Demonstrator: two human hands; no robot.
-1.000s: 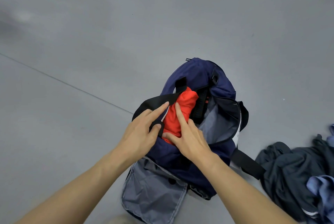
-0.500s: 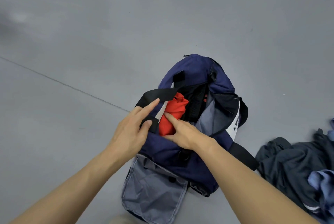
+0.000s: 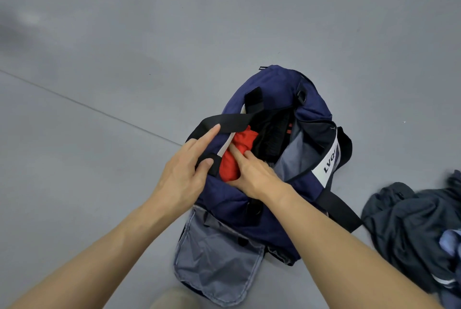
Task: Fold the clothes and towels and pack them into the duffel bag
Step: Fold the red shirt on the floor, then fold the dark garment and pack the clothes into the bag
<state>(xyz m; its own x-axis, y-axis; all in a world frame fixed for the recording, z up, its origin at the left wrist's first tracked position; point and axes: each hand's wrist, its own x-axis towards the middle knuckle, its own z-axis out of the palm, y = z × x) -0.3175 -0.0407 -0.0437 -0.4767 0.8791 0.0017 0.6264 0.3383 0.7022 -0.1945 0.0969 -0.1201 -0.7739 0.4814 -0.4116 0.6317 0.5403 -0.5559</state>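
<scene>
Open, straight-fingered right hand (image 3: 254, 174) had pushed the red garment (image 3: 230, 168) deeper into the duffel bag (image 3: 269, 84); left hand (image 3: 182, 174) beside it pinched the black strap (image 3: 224, 121)

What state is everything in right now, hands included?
duffel bag: top open, end flap folded out on floor.
red garment: partly tucked into the bag opening.
black strap: held aside.
left hand: pinches black strap.
right hand: fingers press red garment.
dark clothes pile: unfolded, on floor.
</scene>
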